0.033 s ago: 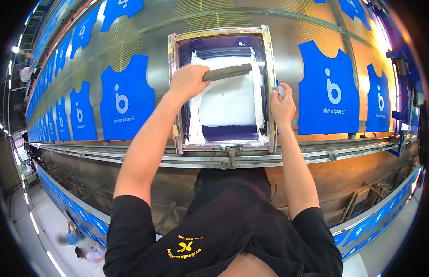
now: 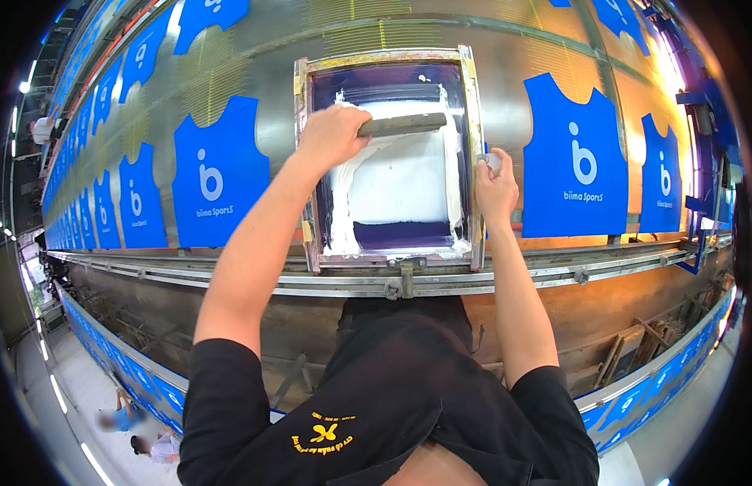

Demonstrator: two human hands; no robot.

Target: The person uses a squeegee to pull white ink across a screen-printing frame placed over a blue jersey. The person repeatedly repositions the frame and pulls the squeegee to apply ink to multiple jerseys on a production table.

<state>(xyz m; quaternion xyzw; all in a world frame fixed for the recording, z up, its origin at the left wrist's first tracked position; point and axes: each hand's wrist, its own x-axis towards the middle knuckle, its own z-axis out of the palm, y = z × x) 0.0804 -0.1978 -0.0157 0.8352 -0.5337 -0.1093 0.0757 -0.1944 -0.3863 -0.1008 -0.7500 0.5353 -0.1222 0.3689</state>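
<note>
My left hand (image 2: 334, 136) is closed around one end of a dark squeegee (image 2: 404, 125), which lies crosswise over the far part of a screen-printing frame (image 2: 470, 162). White ink (image 2: 396, 182) covers the middle of the mesh, with thick ridges along both sides and a dark purple band at the near end. Just outside the frame's right rail, my right hand (image 2: 497, 185) grips a small pale knob (image 2: 492, 162). Fingers partly cover this knob. The squeegee's lower edge is hidden.
Blue bib-shaped fabric pieces with white prints lie on both sides, such as the left piece (image 2: 218, 174) and the right piece (image 2: 576, 158). A metal rail (image 2: 335, 285) runs along the near table edge. Two people (image 2: 129, 417) are at lower left, beyond another printed row.
The squeegee in my left hand has shifted slightly right and lies more nearly level. My right hand stays on the knob.
</note>
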